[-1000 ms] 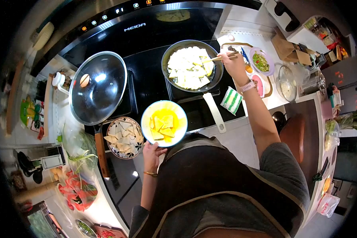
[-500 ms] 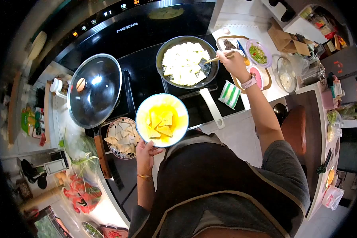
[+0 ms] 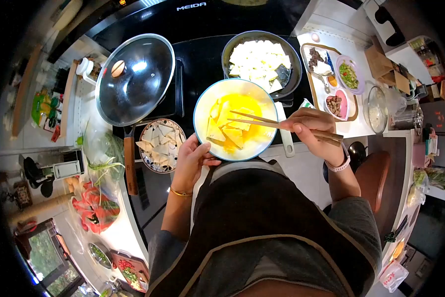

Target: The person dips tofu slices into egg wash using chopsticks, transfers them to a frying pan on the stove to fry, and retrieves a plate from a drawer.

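Observation:
My left hand (image 3: 193,157) grips the lower left rim of a white bowl (image 3: 262,143) with a blue edge. Yellow liquid like beaten egg and several pale flat pieces (image 3: 216,130) lie in the bowl. Wooden chopsticks (image 3: 262,121) are held in my right hand (image 3: 314,131), their tips over the bowl's contents. Behind the bowl, a frying pan (image 3: 296,64) on the stove is largely covered with pale pieces; its dark bottom shows at the right. The pan's light handle (image 3: 286,138) is partly hidden by the bowl and chopsticks.
A glass-lidded pan (image 3: 136,94) with a wooden handle (image 3: 130,166) stands on the left. Below it, a patterned plate (image 3: 162,170) holds more pieces. On the right are a tray (image 3: 311,94) with small dishes, a purple-rimmed bowl (image 3: 349,74) and a glass bowl (image 3: 376,111).
My right hand and the chopsticks have moved from the frying pan down to the bowl. The bowl now appears larger and nearer, and the camera view has shifted.

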Demonstrator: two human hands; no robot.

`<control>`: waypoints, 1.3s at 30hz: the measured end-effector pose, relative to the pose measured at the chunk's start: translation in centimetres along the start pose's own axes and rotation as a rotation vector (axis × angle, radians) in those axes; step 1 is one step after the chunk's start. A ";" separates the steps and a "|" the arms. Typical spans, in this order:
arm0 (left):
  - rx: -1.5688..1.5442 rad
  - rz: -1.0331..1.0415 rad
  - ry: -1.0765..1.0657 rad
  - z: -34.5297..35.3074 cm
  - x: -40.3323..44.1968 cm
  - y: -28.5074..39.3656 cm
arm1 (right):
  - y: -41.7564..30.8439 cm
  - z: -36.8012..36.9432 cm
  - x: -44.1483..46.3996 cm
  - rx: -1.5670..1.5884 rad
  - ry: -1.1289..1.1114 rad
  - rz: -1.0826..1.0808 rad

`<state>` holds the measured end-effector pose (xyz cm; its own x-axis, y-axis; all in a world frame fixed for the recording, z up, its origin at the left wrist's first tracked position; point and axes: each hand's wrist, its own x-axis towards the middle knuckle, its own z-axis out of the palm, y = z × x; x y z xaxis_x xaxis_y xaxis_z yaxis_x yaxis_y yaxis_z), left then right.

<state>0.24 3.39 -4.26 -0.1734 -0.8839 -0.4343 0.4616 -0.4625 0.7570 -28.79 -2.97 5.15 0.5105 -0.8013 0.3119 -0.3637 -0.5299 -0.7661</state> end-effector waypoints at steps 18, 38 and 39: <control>-0.054 0.035 -0.061 3.3 1.0 2.3 | 0.1 0.1 -1.2 0.482 0.057 0.281; 0.021 0.091 0.056 3.3 1.8 2.6 | -1.2 -2.1 -1.9 0.273 -0.117 0.100; 0.033 0.085 0.068 3.4 1.8 2.7 | -1.1 -2.2 -1.9 0.231 -0.119 0.077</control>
<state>-1.82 0.29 -1.37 -0.0755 -0.9138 -0.3992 0.4427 -0.3894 0.8077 -31.09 -1.50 6.65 0.5815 -0.7910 0.1903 -0.2244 -0.3808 -0.8970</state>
